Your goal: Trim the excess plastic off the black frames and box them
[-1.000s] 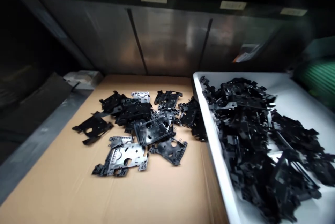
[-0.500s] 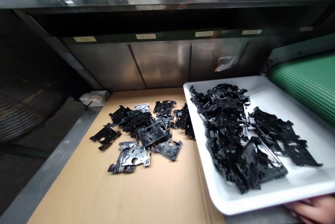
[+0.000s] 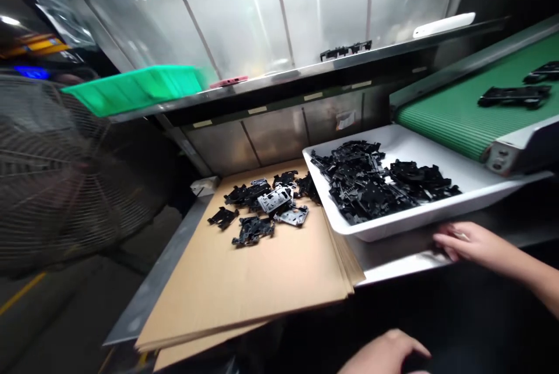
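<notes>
Currently, the right hand lies open and empty just beneath the front rim of a white tray heaped with black moulded parts; the left hand, cut off at the bottom of the view, seems empty, though its grip is hard to tell.

On your left stood a large caged fan over a grey floor with a yellow line, a steel shelf ran ahead under pale panels, and a green conveyor belt ran along your right
</notes>
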A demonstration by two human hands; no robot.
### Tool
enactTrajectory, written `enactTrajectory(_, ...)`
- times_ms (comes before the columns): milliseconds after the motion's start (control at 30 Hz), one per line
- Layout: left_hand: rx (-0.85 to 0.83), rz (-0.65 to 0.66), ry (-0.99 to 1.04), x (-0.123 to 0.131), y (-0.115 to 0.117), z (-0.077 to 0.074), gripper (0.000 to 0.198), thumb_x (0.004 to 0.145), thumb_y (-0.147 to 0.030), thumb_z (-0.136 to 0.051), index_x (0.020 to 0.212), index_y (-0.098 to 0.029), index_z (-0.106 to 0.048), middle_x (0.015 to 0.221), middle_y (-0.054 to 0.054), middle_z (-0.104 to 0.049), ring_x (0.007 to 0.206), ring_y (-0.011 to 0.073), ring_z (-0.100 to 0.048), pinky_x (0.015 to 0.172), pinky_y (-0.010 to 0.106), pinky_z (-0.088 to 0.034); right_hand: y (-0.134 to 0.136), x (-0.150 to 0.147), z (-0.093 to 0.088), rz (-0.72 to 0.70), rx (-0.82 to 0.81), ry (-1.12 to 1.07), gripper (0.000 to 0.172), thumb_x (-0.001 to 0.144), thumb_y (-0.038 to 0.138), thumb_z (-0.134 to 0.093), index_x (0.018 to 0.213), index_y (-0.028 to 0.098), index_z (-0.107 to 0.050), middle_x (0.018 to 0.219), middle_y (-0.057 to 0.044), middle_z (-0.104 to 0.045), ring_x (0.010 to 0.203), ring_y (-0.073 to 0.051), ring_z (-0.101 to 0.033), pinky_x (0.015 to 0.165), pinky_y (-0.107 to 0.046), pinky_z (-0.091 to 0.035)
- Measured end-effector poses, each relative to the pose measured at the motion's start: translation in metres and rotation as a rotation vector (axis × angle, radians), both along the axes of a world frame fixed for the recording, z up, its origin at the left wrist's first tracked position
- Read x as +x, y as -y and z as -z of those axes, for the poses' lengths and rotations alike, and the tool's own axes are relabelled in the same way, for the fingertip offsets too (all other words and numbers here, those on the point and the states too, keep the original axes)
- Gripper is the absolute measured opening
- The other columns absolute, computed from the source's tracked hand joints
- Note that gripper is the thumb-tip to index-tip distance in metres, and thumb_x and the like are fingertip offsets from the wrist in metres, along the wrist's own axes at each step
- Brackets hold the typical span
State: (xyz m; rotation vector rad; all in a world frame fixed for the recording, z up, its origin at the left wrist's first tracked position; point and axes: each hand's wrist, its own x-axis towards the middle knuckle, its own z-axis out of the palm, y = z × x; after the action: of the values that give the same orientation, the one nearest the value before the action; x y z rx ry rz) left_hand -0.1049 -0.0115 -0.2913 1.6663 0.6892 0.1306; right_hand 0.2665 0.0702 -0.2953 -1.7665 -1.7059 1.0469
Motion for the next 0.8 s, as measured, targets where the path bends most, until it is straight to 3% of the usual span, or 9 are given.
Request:
enactTrajectory(100,0.017,-0.052,0.092,-0.057,0.004,-0.045,0.053,0.094,-0.066,-0.078,0.132,-0.030,-0.080,0.127,0.009,-0.082,0.115,0.0284,-0.079,0.103,0.042,-0.063,0.011,-0.015,-0.009,0.004,0.100,0.021,0.072,0.097,0.086,-0.048,0.071,0.021,-0.065,0.074,-0.017,-0.071,0.072,-0.023,-0.065,0.077,-0.040,-0.048)
enactTrajectory(167,0.131,-0.249,0.108,-0.102,-0.011,-0.074,0.059,0.093,-0.077,-0.071,0.120,-0.025,-0.082,0.112,0.010,-0.083,0.097,0.0283,-0.081,0.089,0.042,-0.067,0.023,-0.033,-0.019,-0.043,0.144,0.043,0.063,0.100,0.078,-0.054,0.076,0.021,-0.068,0.077,-0.015,-0.072,0.072,-0.023,-0.062,0.073,-0.040,-0.045)
enactTrajectory(267,0.425,-0.714,0.017,-0.154,-0.066,-0.100,0.052,0.107,-0.066,-0.052,0.120,-0.022,-0.077,0.119,0.014,-0.077,0.109,0.0292,-0.075,0.104,0.052,-0.060,0.041,-0.073,-0.038,-0.221,0.166,0.025,0.046,0.099,0.065,-0.065,0.086,0.022,-0.076,0.086,-0.011,-0.076,0.077,-0.024,-0.065,0.074,-0.038,-0.046)
enactTrajectory(333,0.600,-0.951,-0.069,-0.169,-0.112,-0.102,0.047,0.107,-0.055,-0.062,0.136,-0.018,-0.069,0.141,0.015,-0.068,0.131,0.0329,-0.066,0.116,0.061,-0.051,0.047,-0.106,-0.050,-0.366,0.168,-0.019,0.041,0.100,0.059,-0.068,0.091,0.021,-0.079,0.091,-0.010,-0.078,0.082,-0.024,-0.068,0.077,-0.036,-0.048)
enactTrajectory(400,0.720,-1.078,-0.170,-0.170,-0.154,-0.098,0.052,0.102,-0.046,-0.073,0.145,-0.019,-0.064,0.160,0.016,-0.057,0.149,0.0380,-0.053,0.125,0.067,-0.041,0.046,-0.138,-0.061,-0.497,0.168,-0.080,0.038,0.101,0.056,-0.070,0.099,0.021,-0.082,0.093,-0.008,-0.079,0.083,-0.022,-0.068,0.078,-0.033,-0.050)
enactTrajectory(533,0.835,-1.123,-0.319,-0.154,-0.205,-0.086,0.061,0.097,-0.041,-0.080,0.152,-0.022,-0.062,0.170,0.015,-0.049,0.162,0.0426,-0.037,0.132,0.073,-0.027,0.024,-0.189,-0.073,-0.663,0.175,-0.200,0.038,0.102,0.054,-0.071,0.101,0.018,-0.084,0.095,-0.007,-0.080,0.087,-0.020,-0.070,0.080,-0.029,-0.052)
enactTrajectory(667,0.873,-1.082,-0.334,-0.150,-0.221,-0.084,0.050,0.095,-0.039,-0.082,0.139,-0.020,-0.070,0.166,0.015,-0.053,0.164,0.0421,-0.033,0.133,0.073,-0.022,-0.007,-0.221,-0.072,-0.704,0.181,-0.264,0.038,0.100,0.052,-0.074,0.096,0.015,-0.083,0.082,-0.004,-0.074,0.073,-0.015,-0.061,0.067,-0.024,-0.045)
enactTrajectory(733,0.866,-1.074,-0.286,-0.157,-0.217,-0.088,0.051,0.090,-0.038,-0.086,0.134,-0.019,-0.071,0.166,0.015,-0.051,0.165,0.0428,-0.030,0.134,0.073,-0.019,-0.020,-0.234,-0.071,-0.711,0.186,-0.295,0.037,0.101,0.050,-0.073,0.095,0.014,-0.082,0.076,-0.002,-0.070,0.068,-0.013,-0.055,0.064,-0.023,-0.043)
enactTrajectory(800,0.825,-1.062,-0.199,-0.168,-0.202,-0.091,0.058,0.082,-0.037,-0.091,0.134,-0.019,-0.070,0.164,0.015,-0.053,0.161,0.0413,-0.037,0.135,0.067,-0.025,-0.030,-0.248,-0.072,-0.709,0.197,-0.323,0.035,0.103,0.048,-0.072,0.096,0.014,-0.081,0.075,-0.001,-0.068,0.066,-0.012,-0.053,0.062,-0.023,-0.042)
